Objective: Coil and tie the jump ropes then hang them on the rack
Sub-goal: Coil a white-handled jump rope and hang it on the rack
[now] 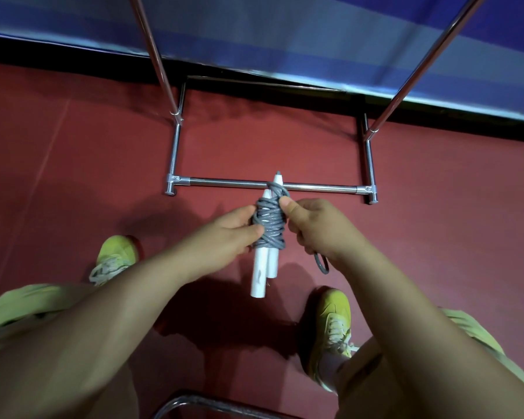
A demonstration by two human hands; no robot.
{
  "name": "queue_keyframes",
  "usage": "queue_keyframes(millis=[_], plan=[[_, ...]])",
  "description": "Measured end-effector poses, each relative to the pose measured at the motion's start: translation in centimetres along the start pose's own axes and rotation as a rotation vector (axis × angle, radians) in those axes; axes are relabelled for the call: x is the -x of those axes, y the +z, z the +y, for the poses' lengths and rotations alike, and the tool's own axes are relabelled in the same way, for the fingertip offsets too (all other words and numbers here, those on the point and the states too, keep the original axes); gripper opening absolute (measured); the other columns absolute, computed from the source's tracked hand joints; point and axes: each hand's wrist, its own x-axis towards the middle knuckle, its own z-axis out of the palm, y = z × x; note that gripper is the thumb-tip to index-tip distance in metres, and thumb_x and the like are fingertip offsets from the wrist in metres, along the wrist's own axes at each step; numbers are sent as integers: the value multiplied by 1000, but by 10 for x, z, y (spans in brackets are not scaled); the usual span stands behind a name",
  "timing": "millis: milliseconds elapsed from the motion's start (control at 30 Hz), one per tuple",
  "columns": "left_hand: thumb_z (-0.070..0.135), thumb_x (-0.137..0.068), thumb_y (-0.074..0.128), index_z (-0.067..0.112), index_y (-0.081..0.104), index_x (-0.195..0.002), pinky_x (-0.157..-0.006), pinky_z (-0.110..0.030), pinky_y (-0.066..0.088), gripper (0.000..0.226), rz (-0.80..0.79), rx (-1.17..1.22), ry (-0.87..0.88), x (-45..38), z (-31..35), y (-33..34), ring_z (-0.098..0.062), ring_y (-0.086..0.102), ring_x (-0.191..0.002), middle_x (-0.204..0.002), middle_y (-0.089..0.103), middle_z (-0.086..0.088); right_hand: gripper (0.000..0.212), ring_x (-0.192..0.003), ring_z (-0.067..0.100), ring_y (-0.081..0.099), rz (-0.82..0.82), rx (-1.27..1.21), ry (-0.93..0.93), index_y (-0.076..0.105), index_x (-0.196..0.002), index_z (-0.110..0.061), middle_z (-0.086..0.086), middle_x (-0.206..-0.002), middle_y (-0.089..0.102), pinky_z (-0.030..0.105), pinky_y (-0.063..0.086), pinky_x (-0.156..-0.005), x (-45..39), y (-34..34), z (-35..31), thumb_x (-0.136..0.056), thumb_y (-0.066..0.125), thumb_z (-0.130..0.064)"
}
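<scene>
Head view: left hand (238, 229) grips the gray rope (269, 220) wound around two white handles (265, 267), held above the floor before the rack (270, 185). Right hand (310, 226) pinches the free end. Risk: slack tension unwinds the coils.

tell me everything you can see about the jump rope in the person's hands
The jump rope has two white, smooth, plastic-looking handles lying side by side, tips pointing away from the person, with grey cord wound many times round their middle in a tight, crisscrossed bundle. It is held in the air above the red floor, in front of the rack's low bar. The left hand grips the bundle's left side; the right hand pinches the cord at the top right, and a short grey loop hangs below that hand.
</scene>
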Motion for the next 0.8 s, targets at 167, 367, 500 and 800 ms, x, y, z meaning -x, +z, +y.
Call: queue_keyframes(millis=[167,367,500,800], plan=[[4,-90,56,10,55,-102,-94,-49,47,13,123,201,16,-4,-1,1,-27,60,-96,-102,62,-13,45,-55,22,35,-5,-81,-38,45,-60,-16,11,-59,41,35,30,-55,3,4,-5,-99,44,-39],[20,-69,67,15,60,-104,-98,-46,46,36,77,256,-42,-5,-6,6,-27,61,-101,-104,66,-9,46,-40,2,36,-61,27,-79,49,-59,-20,-13,-39,43,26,32,-52,4,3,-4,-101,39,-35],[13,-74,70,11,55,-110,-101,-45,42,38,142,312,-4,-5,-9,12,-23,57,-103,-108,62,-10,44,-41,1,35,-76,34,-94,48,-62,-20,-15,-39,42,26,33,-53,5,3,-5,-102,37,-36],[2,-83,57,5,55,-103,-66,-25,57,21,202,552,16,-8,-4,16,-16,66,-76,-86,68,-5,40,-60,-1,55,-149,0,-44,62,-83,-17,-18,-65,65,23,50,-68,14,2,-18,-101,35,-41]])
